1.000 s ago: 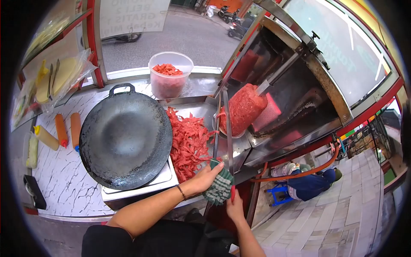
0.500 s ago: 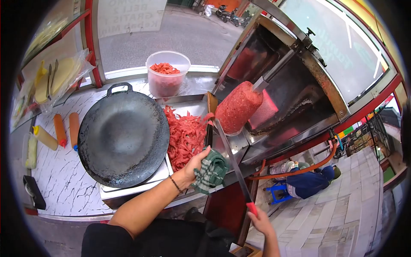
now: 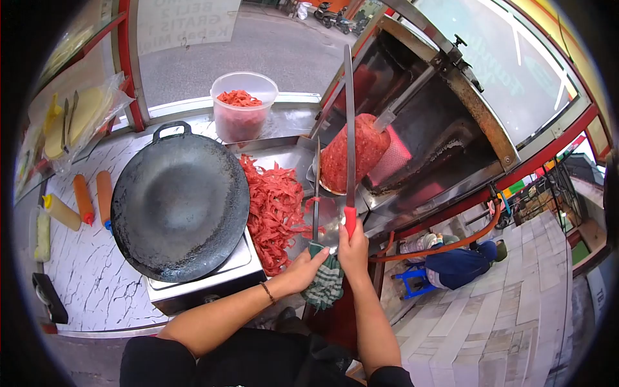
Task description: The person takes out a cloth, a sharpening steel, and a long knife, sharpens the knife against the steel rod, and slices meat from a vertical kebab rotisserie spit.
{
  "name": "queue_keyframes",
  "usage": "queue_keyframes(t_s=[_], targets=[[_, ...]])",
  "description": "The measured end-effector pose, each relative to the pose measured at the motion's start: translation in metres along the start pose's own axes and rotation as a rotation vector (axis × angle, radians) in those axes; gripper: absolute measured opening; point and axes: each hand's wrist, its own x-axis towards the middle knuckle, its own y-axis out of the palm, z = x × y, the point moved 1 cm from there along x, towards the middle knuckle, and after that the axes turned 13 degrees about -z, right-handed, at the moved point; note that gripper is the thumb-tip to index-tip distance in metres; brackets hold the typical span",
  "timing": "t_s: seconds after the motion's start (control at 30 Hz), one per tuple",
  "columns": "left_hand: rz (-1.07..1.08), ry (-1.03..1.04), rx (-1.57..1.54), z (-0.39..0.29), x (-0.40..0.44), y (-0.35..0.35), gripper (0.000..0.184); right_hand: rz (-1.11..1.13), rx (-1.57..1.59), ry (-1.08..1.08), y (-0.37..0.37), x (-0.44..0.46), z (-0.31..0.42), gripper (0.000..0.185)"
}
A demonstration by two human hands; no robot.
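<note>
My right hand (image 3: 353,250) is closed round the red handle of a long knife (image 3: 350,129). The blade points up, crossing in front of the meat cone (image 3: 334,158) on its spit. My left hand (image 3: 308,269) grips a green checked cloth (image 3: 325,284) at the near end of the metal tray. A thin dark bar (image 3: 316,213) rises from the cloth along the tray's right side; whether the hand holds it too, I cannot tell. Red meat shavings (image 3: 274,206) are heaped in the metal tray (image 3: 288,153), left of the cone.
A black wok (image 3: 180,200) sits on a stove (image 3: 242,261) at left. Behind the tray stands a plastic tub (image 3: 242,126) of shavings. Sauce bottles (image 3: 82,197) stand at far left. The vertical grill (image 3: 445,135) flanks the cone. Seated people (image 3: 454,264) are beyond, at right.
The knife has swung from a slant beside the cone to nearly upright in front of it. My right hand has moved up and left, close to my left hand, which is slightly lower.
</note>
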Motion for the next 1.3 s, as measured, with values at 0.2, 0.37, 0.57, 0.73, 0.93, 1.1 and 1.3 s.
queue_keyframes(t_s=[0.2,0.37,0.57,0.73,0.93,1.1,1.3], targets=[[0.044,-0.220,-0.103,-0.034,0.002,-0.007,0.045,0.113,0.107,0.042,-0.007,-0.093,-0.080,0.032],[0.015,-0.179,-0.018,-0.037,0.004,-0.002,0.047,0.261,0.125,0.179,-0.008,-0.050,-0.057,0.033],[-0.023,-0.224,-0.067,-0.043,0.015,-0.003,0.045,0.224,-0.083,0.137,-0.032,-0.128,-0.088,0.037],[-0.043,-0.325,-0.293,-0.046,0.017,0.004,0.048,0.175,-0.091,-0.007,-0.027,-0.064,-0.054,0.016],[0.098,-0.568,-0.724,-0.052,0.028,-0.018,0.052,0.350,-0.264,-0.013,-0.156,-0.089,-0.058,0.027],[0.004,-0.553,-0.710,-0.053,0.026,-0.023,0.052,0.529,-0.497,0.210,-0.209,-0.058,-0.035,0.028],[0.063,-0.528,-0.715,-0.044,0.030,-0.038,0.056,0.538,-0.458,0.094,-0.236,-0.051,-0.036,0.026]])
